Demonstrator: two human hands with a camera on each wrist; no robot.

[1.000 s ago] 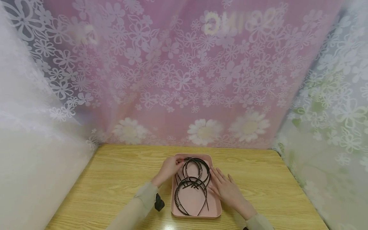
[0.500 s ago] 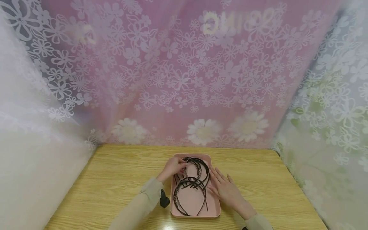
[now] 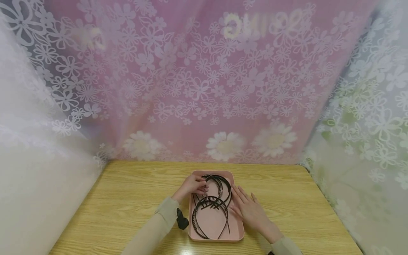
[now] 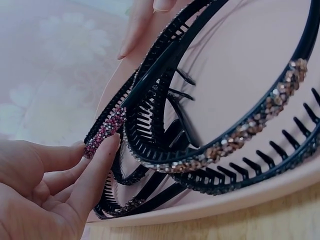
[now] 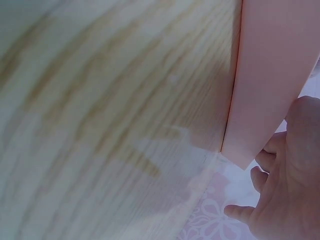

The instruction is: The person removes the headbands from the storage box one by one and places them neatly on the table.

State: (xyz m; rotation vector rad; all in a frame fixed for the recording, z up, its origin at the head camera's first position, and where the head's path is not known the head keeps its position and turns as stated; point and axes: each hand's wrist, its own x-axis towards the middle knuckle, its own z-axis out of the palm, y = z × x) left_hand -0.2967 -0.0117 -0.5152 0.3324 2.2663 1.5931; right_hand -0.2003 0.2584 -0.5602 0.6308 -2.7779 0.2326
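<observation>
One pink-stoned headband (image 4: pixel 104 133) we pinch with our left hand (image 3: pixel 191 185); our right hand (image 3: pixel 251 211) lays straight fingers along the tray (image 3: pixel 236 228), perhaps for steadying it.

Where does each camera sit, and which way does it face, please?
Head: worn on the head, facing forward and down at the table and pink tray; left hand, right hand and sleeves show.
Left wrist: facing across the black headbands; shows the left hand pinching a pink-stoned headband, plus right-hand fingers at the top.
Right wrist: facing the tray's outer wall and the table; shows the right hand at the right edge.
Head and left wrist share the headbands.
</observation>
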